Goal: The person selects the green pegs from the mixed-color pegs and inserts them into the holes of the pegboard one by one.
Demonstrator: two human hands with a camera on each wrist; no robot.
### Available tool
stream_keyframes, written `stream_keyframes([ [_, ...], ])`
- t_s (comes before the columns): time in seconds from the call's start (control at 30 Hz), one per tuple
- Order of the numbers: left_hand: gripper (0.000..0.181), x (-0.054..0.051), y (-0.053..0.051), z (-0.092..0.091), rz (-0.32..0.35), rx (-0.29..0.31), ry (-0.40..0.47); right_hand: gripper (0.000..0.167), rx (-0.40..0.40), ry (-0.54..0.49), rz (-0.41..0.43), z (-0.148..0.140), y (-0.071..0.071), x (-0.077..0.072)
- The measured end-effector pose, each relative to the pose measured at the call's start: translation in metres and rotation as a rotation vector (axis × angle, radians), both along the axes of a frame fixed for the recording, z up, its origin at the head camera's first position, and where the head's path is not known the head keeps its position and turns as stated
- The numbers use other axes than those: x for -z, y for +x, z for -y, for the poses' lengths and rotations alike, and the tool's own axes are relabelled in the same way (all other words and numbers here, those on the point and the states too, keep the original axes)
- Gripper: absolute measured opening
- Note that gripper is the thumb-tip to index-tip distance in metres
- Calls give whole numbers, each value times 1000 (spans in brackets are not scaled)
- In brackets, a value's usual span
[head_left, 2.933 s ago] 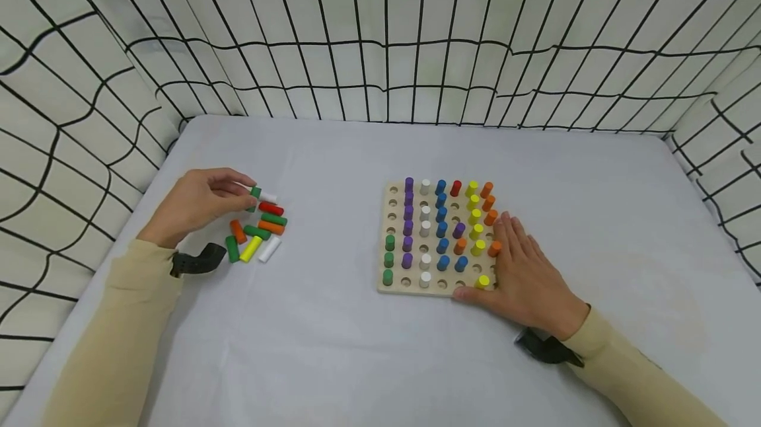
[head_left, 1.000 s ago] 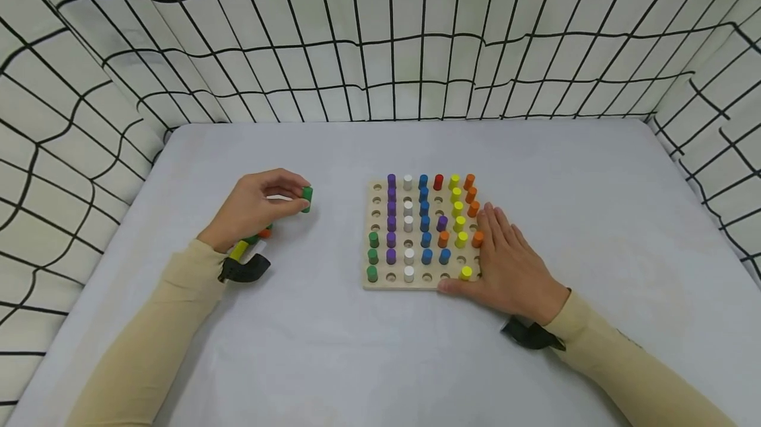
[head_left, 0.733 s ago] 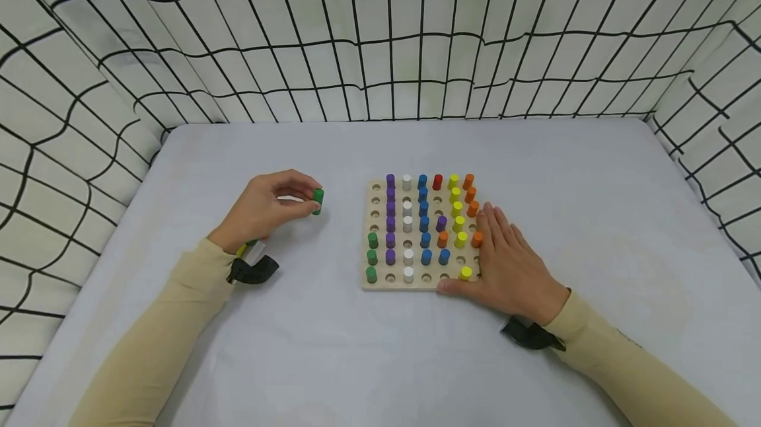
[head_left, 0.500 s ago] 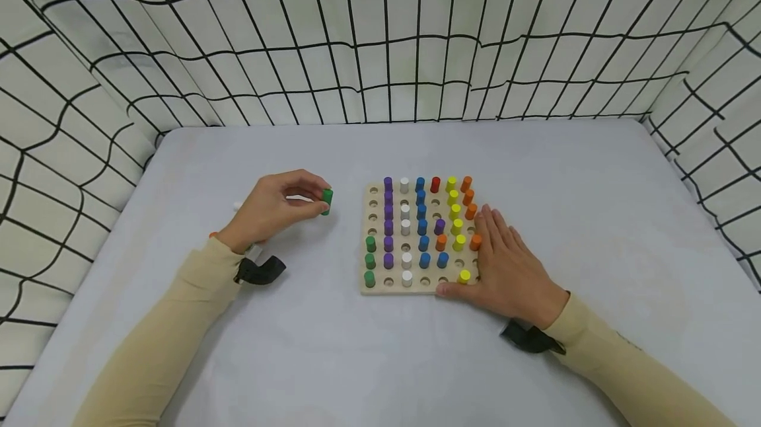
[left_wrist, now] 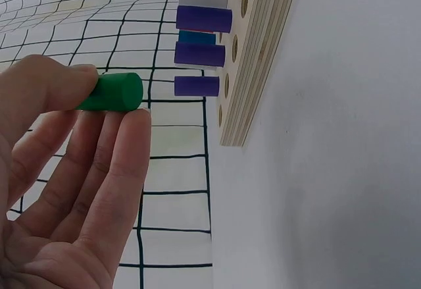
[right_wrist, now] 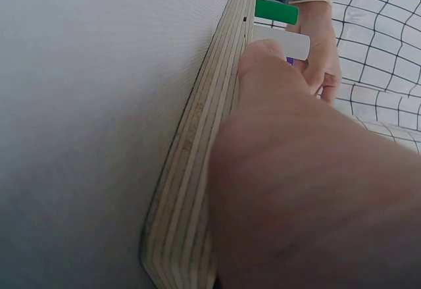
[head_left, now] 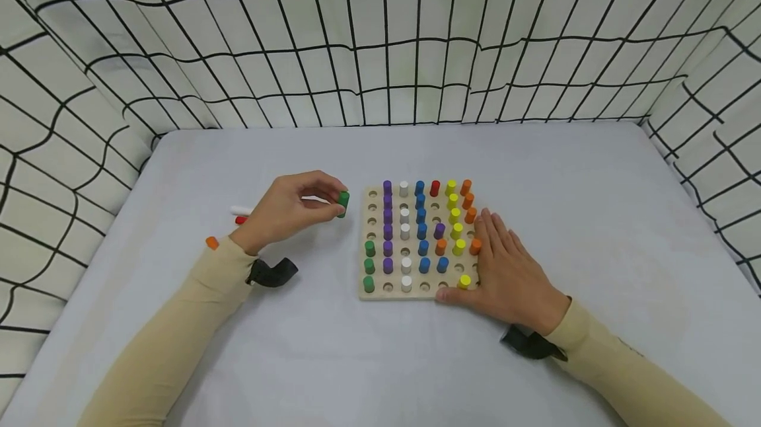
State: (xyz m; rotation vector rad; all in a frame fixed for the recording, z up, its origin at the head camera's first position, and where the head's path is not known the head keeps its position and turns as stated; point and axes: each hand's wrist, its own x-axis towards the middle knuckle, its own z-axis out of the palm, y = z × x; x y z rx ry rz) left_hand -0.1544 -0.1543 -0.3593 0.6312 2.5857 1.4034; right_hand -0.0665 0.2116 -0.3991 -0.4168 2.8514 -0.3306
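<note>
Black wire grid fences the white-covered counter at nine, twelve and three o'clock. One green cylindrical peg is pinched in the left hand's grip, at ten o'clock of a pale plywood pegboard; the right hand, fingers straight, touches the board's four-o'clock side.

White tabletop, black grid on three sides
Pale backing behind the grid; horizontal lines wavy (top one kinks, right of centre); tabletop's two far corners in view
</note>
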Motion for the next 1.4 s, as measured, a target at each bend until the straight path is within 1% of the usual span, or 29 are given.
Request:
stream_keyframes([
  [0.17,28,3,-1,-7,-5,36,-6,142,-3,0,-6,0,1,1],
  [0.27,28,5,-2,-11,-4,48,-11,143,-2,5,-9,-1,1,1],
  [0.63,30,11,1,-17,41,66,-3,143,-3,14,-8,-1,3,0],
  [0.87,30,13,5,-21,53,93,-56,142,-3,10,1,-2,3,-1],
  [1.07,27,16,6,-22,54,114,-36,142,-7,13,1,-2,1,-1],
  [1.4,26,21,8,-26,87,136,-8,143,-9,20,5,-2,1,0],
])
